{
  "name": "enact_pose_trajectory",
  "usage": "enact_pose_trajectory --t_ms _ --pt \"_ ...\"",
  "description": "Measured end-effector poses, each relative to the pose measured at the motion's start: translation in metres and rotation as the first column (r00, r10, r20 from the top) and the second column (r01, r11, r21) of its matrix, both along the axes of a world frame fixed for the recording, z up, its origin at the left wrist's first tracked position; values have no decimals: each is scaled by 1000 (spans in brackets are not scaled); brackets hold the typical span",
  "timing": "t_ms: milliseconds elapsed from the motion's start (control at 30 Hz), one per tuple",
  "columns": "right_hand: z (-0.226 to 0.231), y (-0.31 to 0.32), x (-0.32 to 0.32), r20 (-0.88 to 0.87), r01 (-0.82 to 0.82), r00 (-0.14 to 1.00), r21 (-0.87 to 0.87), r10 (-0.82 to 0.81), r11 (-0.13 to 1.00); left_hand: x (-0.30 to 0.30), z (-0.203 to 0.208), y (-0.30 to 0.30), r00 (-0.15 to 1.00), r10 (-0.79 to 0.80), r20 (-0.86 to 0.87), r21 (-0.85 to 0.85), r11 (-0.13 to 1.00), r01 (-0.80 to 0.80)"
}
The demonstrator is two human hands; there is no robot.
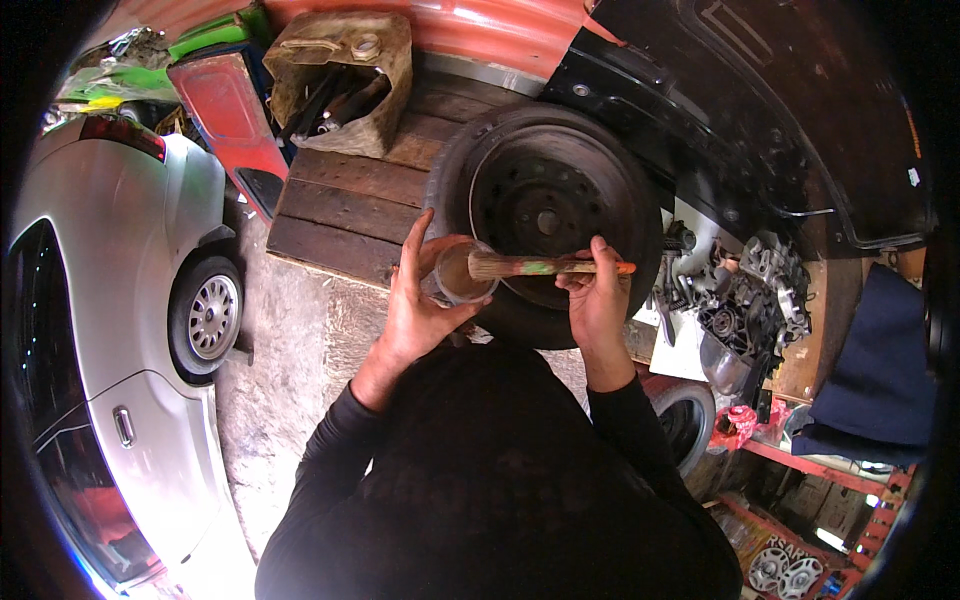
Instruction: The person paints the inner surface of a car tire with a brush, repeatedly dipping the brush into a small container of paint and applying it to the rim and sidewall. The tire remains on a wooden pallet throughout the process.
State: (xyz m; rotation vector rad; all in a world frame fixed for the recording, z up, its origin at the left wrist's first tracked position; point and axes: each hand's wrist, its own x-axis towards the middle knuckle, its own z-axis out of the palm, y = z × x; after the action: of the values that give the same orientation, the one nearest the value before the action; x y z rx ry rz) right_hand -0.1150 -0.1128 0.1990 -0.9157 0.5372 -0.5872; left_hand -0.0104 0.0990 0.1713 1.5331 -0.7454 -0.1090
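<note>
- The right hand [597,298] pinches the brush [545,267] by its handle between thumb and fingers.
- The left hand [412,300] curls around the cup [455,287], the thumb along its near side and one finger stretched upward past it.
- The brush lies almost level between the two hands, its bristles pointing left at the mouth of the cup; whether they touch the inside, I cannot tell.
- The cup sits in the left hand, to the left of the right hand and well apart from it.
- The brush has pale brown bristles, a worn middle with reddish and green patches, and a bright orange handle end.
- The cup is see-through and round, with a murky brown tint inside.
- Just beyond both hands lies the wheel [530,195], a black tyre on a dark, dusty rim with a ring of holes around its hub.
- The wheel rests on a surface [345,195] of weathered wooden planks.
- Farther back on the surface stands a grimy, cut-open canister [395,110] with dark items inside.
- Right of the wheel are metal engine parts [745,310]; far left, a silver car [130,270].
</note>
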Motion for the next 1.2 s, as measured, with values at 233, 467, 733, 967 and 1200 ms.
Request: enact_pose_trajectory --t_ms 233,467,733,967,1200 --pt "-32 -17 4 3 -45 999 200 46 979 16 -20 25 972 209 109 225 947 -229" --pt "-127 -31 -23 -250 200 957 191 -149 961 45 -83 42 904 248 347 485 778 -399" --pt "-147 -12 -74 -414 334 858 1 -303 943 72 -170 53 917 222 330 673 626 -394" --pt "-142 -9 -96 -424 392 828 -29 -366 920 97 -215 52 922 218 321 710 588 -386" --pt "-124 -17 -102 -390 418 853 112 -347 901 112 -231 42 912 275 305 746 526 -408"
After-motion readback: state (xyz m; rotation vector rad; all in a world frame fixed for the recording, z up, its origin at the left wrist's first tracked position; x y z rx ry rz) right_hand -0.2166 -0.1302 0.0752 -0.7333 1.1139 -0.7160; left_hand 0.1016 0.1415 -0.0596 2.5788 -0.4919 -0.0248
